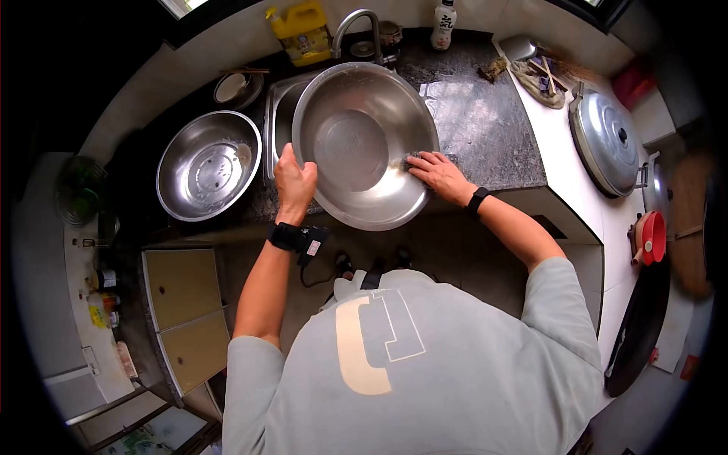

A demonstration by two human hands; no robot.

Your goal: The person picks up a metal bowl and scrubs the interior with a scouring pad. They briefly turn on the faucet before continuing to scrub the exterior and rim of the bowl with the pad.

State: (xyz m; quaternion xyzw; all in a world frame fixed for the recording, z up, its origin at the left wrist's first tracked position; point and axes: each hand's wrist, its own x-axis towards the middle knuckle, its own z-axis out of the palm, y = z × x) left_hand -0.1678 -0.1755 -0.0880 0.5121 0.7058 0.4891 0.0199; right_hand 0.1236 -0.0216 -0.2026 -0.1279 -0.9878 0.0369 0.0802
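Note:
A large steel basin (353, 152) is tilted over the sink's front edge, its hollow facing up toward me. My left hand (294, 180) is closed around the basin's left rim, with the thumb raised by the wall. At the basin's right side, my right hand (441, 177) has its fingers over the rim, pressing a small dark scouring pad (410, 162) against the inner wall; the fingers partly hide the pad. Left of the sink (274, 114), a second steel basin (211, 167) with wet spots inside rests on the dark counter.
The faucet (356, 24) arches behind the large basin. A yellow jug (301, 34) stands at the back left and a white bottle (444, 26) at the back right. Farther right are a cloth (537, 82), a large lidded pot (607, 140) and a red pan (651, 237).

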